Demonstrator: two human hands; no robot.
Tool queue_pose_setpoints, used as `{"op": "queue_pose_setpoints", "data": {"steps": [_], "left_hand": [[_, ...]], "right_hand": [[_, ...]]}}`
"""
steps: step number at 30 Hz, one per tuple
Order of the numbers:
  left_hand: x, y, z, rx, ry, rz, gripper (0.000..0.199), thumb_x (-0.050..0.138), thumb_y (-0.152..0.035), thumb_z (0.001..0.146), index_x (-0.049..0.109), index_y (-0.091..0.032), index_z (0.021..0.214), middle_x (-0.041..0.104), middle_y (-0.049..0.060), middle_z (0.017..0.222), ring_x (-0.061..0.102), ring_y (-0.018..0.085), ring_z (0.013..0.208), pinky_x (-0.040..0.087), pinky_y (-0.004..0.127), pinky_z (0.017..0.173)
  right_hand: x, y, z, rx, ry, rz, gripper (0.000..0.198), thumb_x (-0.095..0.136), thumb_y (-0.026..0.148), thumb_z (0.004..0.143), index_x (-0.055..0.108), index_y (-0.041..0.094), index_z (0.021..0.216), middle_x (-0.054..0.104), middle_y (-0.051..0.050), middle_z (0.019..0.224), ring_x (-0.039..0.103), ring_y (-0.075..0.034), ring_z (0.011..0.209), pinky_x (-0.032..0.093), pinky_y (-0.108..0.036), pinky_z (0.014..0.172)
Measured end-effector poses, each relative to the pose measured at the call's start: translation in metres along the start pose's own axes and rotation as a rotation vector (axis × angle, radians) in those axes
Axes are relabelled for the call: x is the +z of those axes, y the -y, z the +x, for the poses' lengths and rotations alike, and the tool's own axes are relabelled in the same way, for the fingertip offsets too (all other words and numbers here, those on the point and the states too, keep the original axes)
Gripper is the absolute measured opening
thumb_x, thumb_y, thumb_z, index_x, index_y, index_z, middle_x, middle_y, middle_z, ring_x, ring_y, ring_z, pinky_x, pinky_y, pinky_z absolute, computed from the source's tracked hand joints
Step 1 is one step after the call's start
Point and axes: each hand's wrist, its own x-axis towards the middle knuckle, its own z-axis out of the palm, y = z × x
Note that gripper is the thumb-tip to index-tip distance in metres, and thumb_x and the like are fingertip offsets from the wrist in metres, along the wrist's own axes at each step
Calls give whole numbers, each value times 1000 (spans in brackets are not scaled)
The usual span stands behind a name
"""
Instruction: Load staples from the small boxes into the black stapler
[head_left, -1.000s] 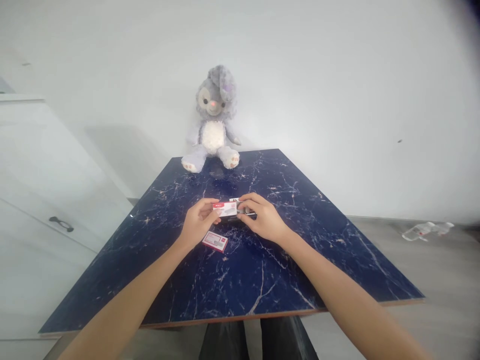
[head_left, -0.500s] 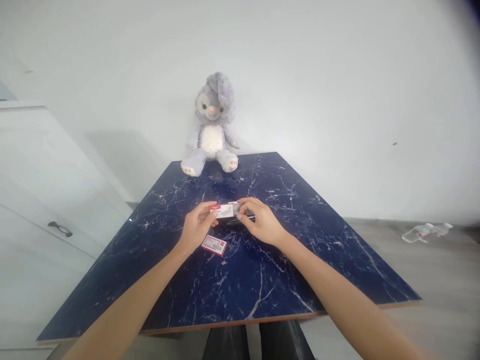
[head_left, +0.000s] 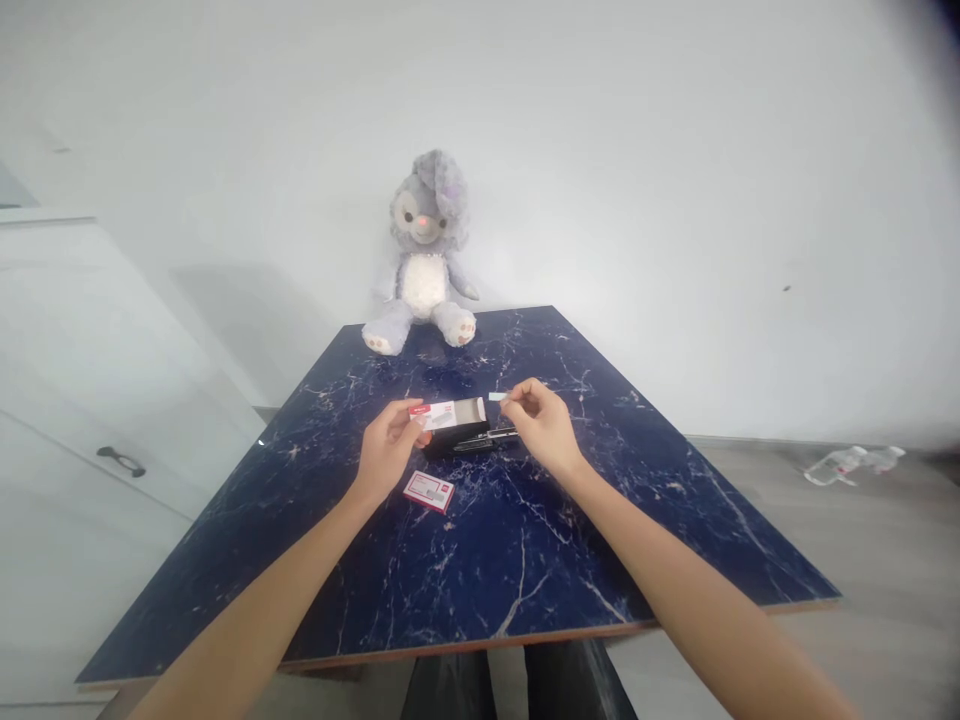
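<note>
In the head view my left hand [head_left: 391, 440] is closed on the left end of a small red and white box [head_left: 442, 415], which looks like a staple box. The right end of the box is open and shows a greyish inside. My right hand [head_left: 541, 418], apart from the box, pinches a small pale strip [head_left: 498, 397], too small to make out well. Just below the held box lies a black stapler-like tool [head_left: 469, 440] with a silvery bar reaching right. A second red and white box [head_left: 429, 491] lies flat on the table nearer to me.
The dark blue marbled table [head_left: 480, 590] has a grey plush rabbit [head_left: 425, 260] sitting at its far edge against the wall. A white cabinet [head_left: 90, 380] stands on the left. Clear plastic bottles [head_left: 851, 463] lie on the floor at right.
My right hand has moved right and a little up, away from the held box, with the pale strip in its fingers. The box's open end and the black tool now show more.
</note>
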Motion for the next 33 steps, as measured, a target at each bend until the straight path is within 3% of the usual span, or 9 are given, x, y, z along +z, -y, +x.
{"op": "queue_pose_setpoints", "data": {"steps": [4, 7, 12, 17, 21, 25, 33], "left_hand": [[1, 1, -1, -3, 16, 2, 37, 66, -43, 87, 64, -17, 114, 74, 5, 85, 68, 17, 64, 57, 31, 63], [0, 2, -1, 4, 25, 3, 36, 66, -42, 88, 64, -18, 115, 74, 5, 87, 68, 17, 64, 57, 31, 64], [0, 4, -1, 14, 15, -1, 35, 67, -41, 88, 65, -18, 113, 73, 4, 85, 68, 17, 63, 57, 30, 63], [1, -2, -5, 34, 12, -46, 35, 67, -41, 87, 65, -18, 114, 73, 5, 85, 68, 16, 61, 58, 30, 61], [3, -8, -7, 42, 30, -86, 36, 69, -40, 86, 64, -18, 114, 73, 6, 87, 68, 16, 59, 57, 29, 57], [6, -10, -7, -1, 74, -122, 37, 71, -40, 85, 64, -18, 113, 74, 8, 91, 68, 16, 60, 56, 27, 51], [15, -10, -12, -62, 141, -203, 41, 74, -40, 82, 63, -18, 115, 75, 9, 96, 72, 18, 66, 62, 33, 63]], "right_hand": [[2, -3, 1, 72, 54, 99, 9, 60, 30, 81, 56, 23, 86, 65, 1, 76, 63, -18, 71, 47, -30, 66], [3, -4, 2, 102, 87, 154, 18, 57, 30, 82, 61, 23, 99, 64, 2, 76, 64, -18, 72, 48, -31, 70], [1, -4, 4, 155, 109, 203, 15, 59, 34, 83, 65, 22, 91, 65, 1, 74, 63, -18, 71, 49, -32, 72], [2, 1, 1, 116, 182, 145, 20, 65, 39, 83, 69, 23, 94, 69, -1, 83, 64, -19, 75, 50, -33, 74], [4, 6, -1, 130, 242, 281, 19, 68, 39, 82, 70, 22, 91, 69, 0, 77, 65, -18, 74, 52, -33, 74], [5, 5, -1, 165, 231, 332, 25, 72, 44, 81, 72, 22, 92, 73, -3, 84, 67, -19, 75, 55, -34, 75], [6, 4, -3, 74, 283, 262, 30, 71, 49, 82, 74, 22, 93, 75, -4, 89, 69, -20, 79, 55, -33, 74]]}}
